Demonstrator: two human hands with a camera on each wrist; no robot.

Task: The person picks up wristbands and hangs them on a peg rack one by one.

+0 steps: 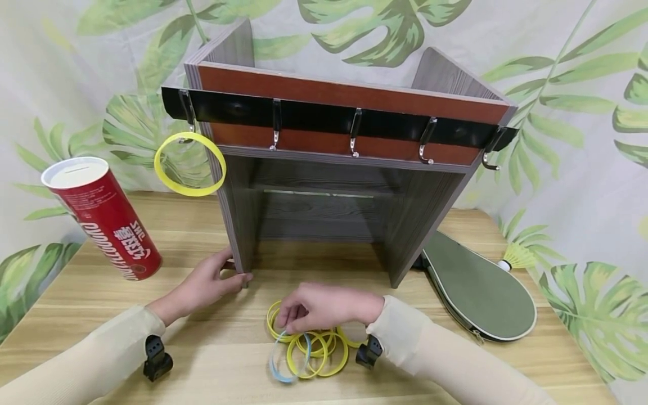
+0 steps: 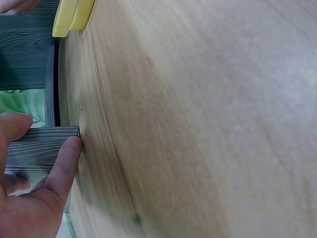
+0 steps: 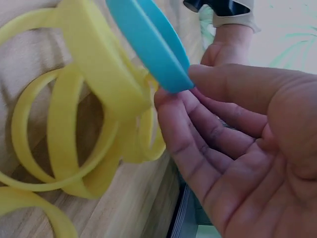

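A grey wood-grain shelf (image 1: 233,211) stands on the table, with a black hook rail (image 1: 314,115) across its front. My left hand (image 1: 208,281) grips the lower front end of its left side panel, thumb and fingers on different faces in the left wrist view. Between thumb and fingertips, my right hand (image 1: 326,308) pinches a light-blue ring (image 3: 143,42). Beneath and beside that hand lies a heap of yellow rings (image 1: 346,360), partly overlapping the blue one in view. One more yellow ring (image 1: 189,191) hangs from the leftmost hook.
On the left stands a red can (image 1: 113,219) with a white lid. A green racket case (image 1: 481,287) lies at right, beside the shelf, with a yellow shuttlecock (image 1: 518,256) behind it. Leaf-patterned cloth (image 1: 369,34) covers the back.
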